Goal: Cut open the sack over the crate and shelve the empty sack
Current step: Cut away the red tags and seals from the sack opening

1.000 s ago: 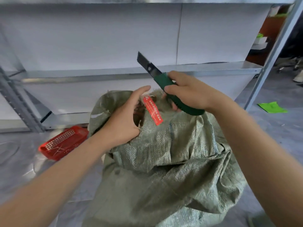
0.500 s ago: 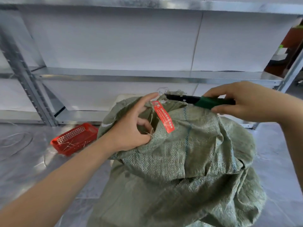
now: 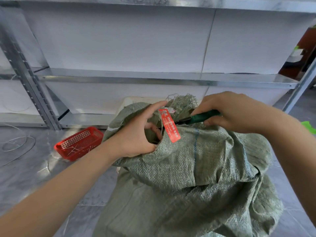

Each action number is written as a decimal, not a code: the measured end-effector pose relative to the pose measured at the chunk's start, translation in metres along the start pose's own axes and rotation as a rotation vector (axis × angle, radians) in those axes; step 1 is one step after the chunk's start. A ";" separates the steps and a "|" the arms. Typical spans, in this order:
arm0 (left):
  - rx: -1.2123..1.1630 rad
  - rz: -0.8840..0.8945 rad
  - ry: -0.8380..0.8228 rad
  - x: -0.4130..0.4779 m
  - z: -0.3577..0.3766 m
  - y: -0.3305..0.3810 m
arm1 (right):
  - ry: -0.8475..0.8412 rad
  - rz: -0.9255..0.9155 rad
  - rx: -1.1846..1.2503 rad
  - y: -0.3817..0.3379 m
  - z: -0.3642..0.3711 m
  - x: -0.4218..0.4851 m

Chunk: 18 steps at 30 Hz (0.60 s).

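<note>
A bulky green woven sack [image 3: 196, 177] fills the lower middle of the view, its tied neck frayed at the top. A red tag [image 3: 170, 125] hangs from the neck. My left hand [image 3: 136, 134] grips the sack's neck just left of the tag. My right hand [image 3: 236, 112] holds a green-handled utility knife [image 3: 203, 116], whose dark blade points left and passes behind the tag at the neck. A pale crate edge [image 3: 130, 100] shows behind the sack, mostly hidden by it.
A metal shelving unit [image 3: 153, 78] with white back panels stands right behind the sack, with an upright post [image 3: 29, 79] at left. A red mesh basket [image 3: 79, 142] and loose wire [image 3: 17, 144] lie on the grey floor at left. A green scrap [image 3: 309, 126] lies at right.
My right hand has lowered the knife from raised and pointing up to level at the sack's neck, the blade now reaching behind the tag. My left hand keeps its grip.
</note>
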<state>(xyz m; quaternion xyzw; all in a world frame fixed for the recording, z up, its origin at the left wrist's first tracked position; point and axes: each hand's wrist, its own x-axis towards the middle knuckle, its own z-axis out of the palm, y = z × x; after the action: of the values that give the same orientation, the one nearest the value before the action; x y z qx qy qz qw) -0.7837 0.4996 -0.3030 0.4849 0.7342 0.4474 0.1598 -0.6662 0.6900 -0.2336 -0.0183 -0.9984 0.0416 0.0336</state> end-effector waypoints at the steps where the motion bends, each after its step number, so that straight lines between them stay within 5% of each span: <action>1: -0.002 0.010 0.007 0.001 0.001 -0.004 | 0.005 -0.014 0.032 0.002 0.005 0.000; 6: 0.048 -0.009 0.096 -0.002 -0.005 -0.003 | 0.077 -0.083 0.225 0.012 0.026 -0.002; 10: 0.501 -0.031 -0.033 -0.025 -0.026 0.037 | 0.099 -0.060 0.282 0.017 0.030 -0.005; 15: 0.544 0.320 0.400 -0.041 -0.027 0.084 | 0.112 -0.051 0.349 0.018 0.036 -0.003; 18: 0.737 0.147 0.353 -0.023 -0.023 0.076 | 0.142 -0.070 0.371 0.017 0.037 -0.005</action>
<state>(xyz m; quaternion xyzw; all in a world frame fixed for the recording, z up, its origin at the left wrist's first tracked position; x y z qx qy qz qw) -0.7451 0.4782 -0.2328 0.4767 0.8247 0.2412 -0.1855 -0.6635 0.7037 -0.2722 0.0200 -0.9687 0.2225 0.1084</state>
